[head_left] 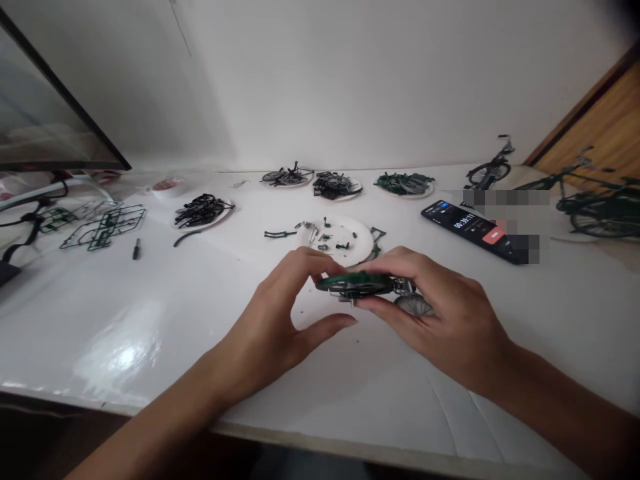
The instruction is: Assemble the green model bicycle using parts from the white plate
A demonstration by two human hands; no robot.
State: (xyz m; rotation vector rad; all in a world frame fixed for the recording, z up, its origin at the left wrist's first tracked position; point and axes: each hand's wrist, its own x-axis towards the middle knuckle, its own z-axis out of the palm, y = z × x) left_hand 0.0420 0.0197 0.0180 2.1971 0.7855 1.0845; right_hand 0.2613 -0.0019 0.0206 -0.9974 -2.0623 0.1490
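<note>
- While the right hand (445, 307) pinches the small model bicycle (365, 283) between thumb and fingers, the left hand (280, 313) curls about its green end, thumb hanging apart below; whether its fingertips press on the piece, I can't tell from here.
- The bicycle is just on the near side of the white plate (361, 249), tipped over rather than upright, with its grey wheel (414, 306) poking out under the right hand.
- It looks light to me, a job for fingertips and not a fist.
- The frame is probably stiff enough, but I'd call the grey wheel's thin spokes fragile, and the slim silvery bit (353, 303) beneath could easily bend.
- I'd take hold at the thick middle, near the right thumb, and squeeze gently; smooth parts like these may slide under a loose pinch.
- Small loose parts (343, 247) lie on the plate, likely simple to scatter.
</note>
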